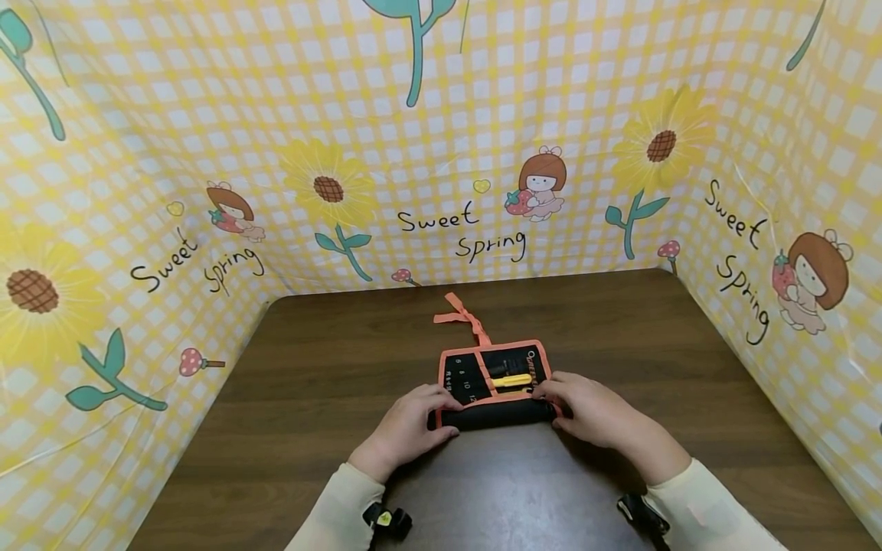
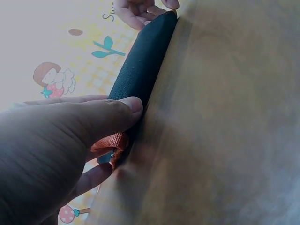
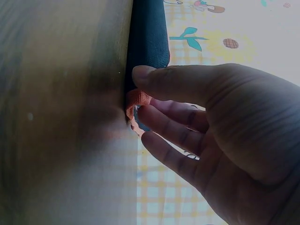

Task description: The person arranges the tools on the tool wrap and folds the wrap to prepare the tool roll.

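A black tool roll point(image 1: 496, 415) with orange edging lies on the table, its near end rolled into a thick cylinder. My left hand point(image 1: 412, 427) grips the left end of that cylinder, thumb on the near side and fingers over the top. At the opposite end my right hand point(image 1: 591, 407) holds it in the same way. On the flat part beyond, white size numbers show beside a yellow-handled tool point(image 1: 511, 380) in a pocket. In the right wrist view, the orange edging point(image 3: 139, 97) curls around the roll's end beneath the thumb.
Two orange tie straps point(image 1: 463, 315) stretch from the roll's far edge across the dark wooden table point(image 1: 344, 337). A yellow checked cloth point(image 1: 427, 161) with sunflowers and cartoon figures hangs as walls along the back and both sides.
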`<state>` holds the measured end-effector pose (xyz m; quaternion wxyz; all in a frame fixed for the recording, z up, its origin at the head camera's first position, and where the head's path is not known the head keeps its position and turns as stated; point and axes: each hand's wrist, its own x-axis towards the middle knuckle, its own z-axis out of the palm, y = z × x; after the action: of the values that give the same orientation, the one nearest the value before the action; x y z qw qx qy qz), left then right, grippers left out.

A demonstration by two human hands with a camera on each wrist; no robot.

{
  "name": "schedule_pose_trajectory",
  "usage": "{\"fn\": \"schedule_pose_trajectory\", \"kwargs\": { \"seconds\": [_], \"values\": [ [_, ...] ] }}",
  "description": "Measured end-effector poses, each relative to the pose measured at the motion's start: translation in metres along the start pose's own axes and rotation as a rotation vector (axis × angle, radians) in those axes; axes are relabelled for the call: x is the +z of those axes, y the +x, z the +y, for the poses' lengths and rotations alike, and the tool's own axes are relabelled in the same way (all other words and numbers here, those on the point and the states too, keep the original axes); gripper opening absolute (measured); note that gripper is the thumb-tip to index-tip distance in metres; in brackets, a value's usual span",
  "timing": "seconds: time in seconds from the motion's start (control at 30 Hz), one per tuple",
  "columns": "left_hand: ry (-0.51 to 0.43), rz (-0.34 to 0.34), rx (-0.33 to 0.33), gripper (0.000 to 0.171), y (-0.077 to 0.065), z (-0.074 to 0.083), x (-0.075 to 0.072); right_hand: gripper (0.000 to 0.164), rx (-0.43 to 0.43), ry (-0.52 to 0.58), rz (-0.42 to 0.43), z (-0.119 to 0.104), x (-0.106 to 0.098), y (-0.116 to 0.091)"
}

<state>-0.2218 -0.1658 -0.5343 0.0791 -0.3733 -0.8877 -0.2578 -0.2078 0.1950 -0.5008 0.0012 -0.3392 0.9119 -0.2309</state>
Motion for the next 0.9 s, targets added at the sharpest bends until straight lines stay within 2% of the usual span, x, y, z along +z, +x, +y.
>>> {"fn": "schedule_pose_trajectory", "kwargs": {
  "seconds": [0.33, 0.5, 0.63, 0.9],
  "values": [
    [0.073, -0.008, 0.032, 0.03, 0.001, 0.0043, -0.0026, 0.046, -0.005, -0.016, 0.001, 0.0006, 0.0, 0.0004],
    [0.018, -0.015, 0.018, 0.028, -0.0008, 0.0039, -0.0019, 0.049, -0.001, -0.037, 0.01, -0.0007, 0.0002, -0.0007],
    [-0.021, -0.02, -0.002, 0.026, -0.0019, 0.0035, -0.0012, 0.043, -0.008, -0.043, 0.007, -0.0017, -0.0001, -0.0009],
    [-0.021, -0.02, 0.005, 0.021, -0.001, 0.002, 0.0, 0.033, -0.003, -0.025, -0.006, -0.0015, 0.0014, -0.0012]
  ]
}}
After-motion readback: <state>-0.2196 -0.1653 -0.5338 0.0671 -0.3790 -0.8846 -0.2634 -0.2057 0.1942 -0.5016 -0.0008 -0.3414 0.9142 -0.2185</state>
